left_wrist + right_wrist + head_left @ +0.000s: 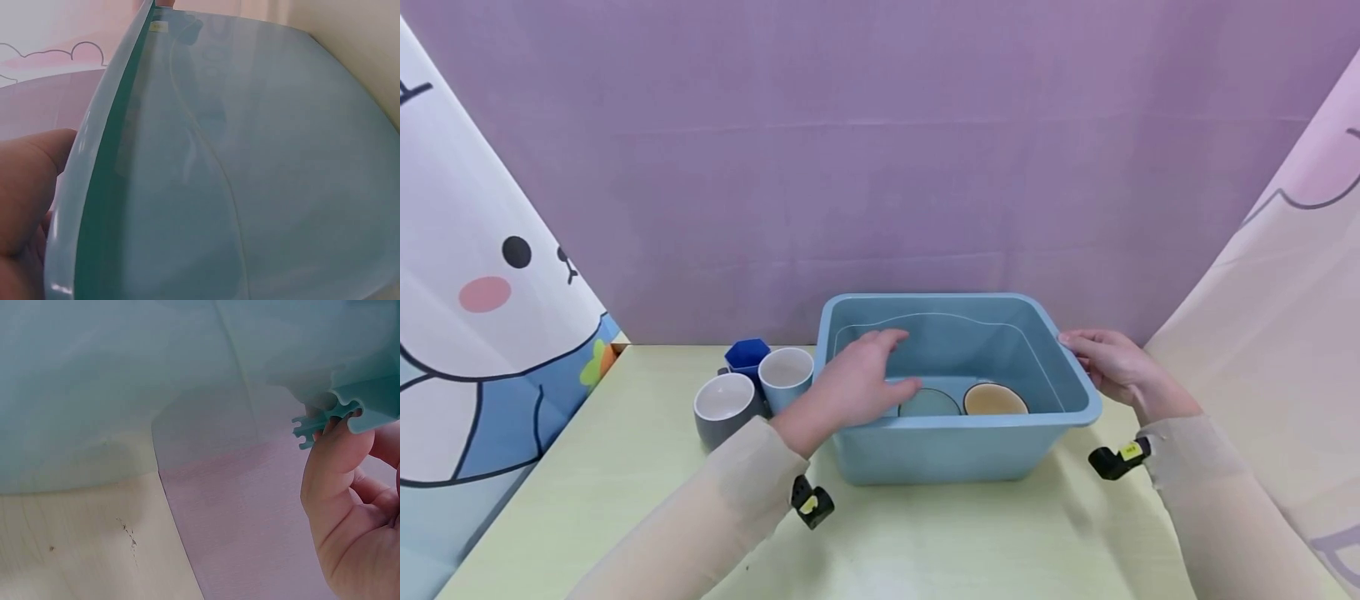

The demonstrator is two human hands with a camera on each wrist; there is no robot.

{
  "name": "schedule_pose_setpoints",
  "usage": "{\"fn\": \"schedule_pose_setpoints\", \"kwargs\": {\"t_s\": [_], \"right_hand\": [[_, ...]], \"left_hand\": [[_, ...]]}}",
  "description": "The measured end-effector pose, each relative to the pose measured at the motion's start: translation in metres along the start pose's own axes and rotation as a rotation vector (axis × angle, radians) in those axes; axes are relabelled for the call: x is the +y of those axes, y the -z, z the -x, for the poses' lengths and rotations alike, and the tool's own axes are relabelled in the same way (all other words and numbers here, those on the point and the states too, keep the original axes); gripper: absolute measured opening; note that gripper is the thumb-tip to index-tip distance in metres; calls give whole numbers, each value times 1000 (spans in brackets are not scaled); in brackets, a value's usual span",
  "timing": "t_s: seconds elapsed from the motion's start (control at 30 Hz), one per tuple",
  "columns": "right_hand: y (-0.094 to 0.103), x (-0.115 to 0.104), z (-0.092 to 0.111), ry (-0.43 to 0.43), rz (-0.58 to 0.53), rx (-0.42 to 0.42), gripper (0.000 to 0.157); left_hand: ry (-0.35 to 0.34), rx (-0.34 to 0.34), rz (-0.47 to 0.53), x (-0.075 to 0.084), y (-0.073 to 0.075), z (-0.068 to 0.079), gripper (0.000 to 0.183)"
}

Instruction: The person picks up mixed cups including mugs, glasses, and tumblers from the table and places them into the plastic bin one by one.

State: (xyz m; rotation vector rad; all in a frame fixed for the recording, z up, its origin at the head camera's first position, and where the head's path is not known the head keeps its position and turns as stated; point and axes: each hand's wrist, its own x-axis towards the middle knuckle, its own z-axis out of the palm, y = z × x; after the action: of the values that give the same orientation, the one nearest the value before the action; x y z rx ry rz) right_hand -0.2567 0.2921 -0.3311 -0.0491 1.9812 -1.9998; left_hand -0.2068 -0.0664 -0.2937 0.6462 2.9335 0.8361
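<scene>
A light blue plastic tub [940,454] stands on the table, its outer wall filling much of both wrist views. My left hand [859,379] reaches over the tub's front left corner with thumb and fingers spread, holding nothing. In the left wrist view, part of that hand [28,194] shows beyond the tub's rim. At the right end, my right hand [1108,367] grips the rim; the right wrist view shows its curled fingers [337,462] under the lip. Inside the tub are a round vessel with a tan interior [995,400] and a teal one [928,403], their lower parts hidden.
Left of the tub stand a grey mug with a white interior [724,429], a light blue cup [786,393] and a dark blue hexagonal cup [747,353], close together. A purple curtain [850,167] hangs behind the pale wooden table [617,500], with printed cloths on both sides.
</scene>
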Motion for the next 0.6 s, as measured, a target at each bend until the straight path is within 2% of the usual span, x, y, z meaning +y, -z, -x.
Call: {"fn": "schedule_pose_setpoints", "kwargs": {"t_s": [0.3,0.6], "right_hand": [[-1,0,0,2,5,2,19],[-2,0,2,-1,7,9,19]], "left_hand": [[3,29,55,-1,1,5,69],[-11,90,88,-5,-1,8,65]]}}
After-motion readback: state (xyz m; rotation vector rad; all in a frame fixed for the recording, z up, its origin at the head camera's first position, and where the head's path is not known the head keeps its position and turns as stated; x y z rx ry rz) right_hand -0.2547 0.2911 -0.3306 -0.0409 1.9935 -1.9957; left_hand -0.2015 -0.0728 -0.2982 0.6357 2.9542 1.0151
